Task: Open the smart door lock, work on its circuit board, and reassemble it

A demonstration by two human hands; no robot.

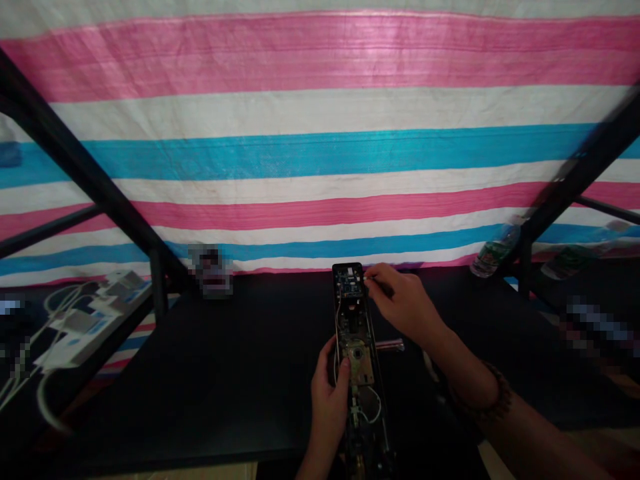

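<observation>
A long, narrow electronic lock body (356, 333) lies lengthwise on the black table (225, 373), its back open so that a blue circuit board, wires and a brass part show. My left hand (327, 393) grips its left side near the middle, thumb pressed on the brass part. My right hand (403, 300) reaches to the far end, fingers pinched together at the circuit board; whatever they hold is too small to make out. A beaded bracelet is on my right wrist.
A small clear-handled tool (390, 345) lies just right of the lock. A striped pink, white and blue tarp hangs behind. Black frame bars slant at left and right. White power strips and cables (75, 327) lie left; plastic bottles (493, 253) stand right.
</observation>
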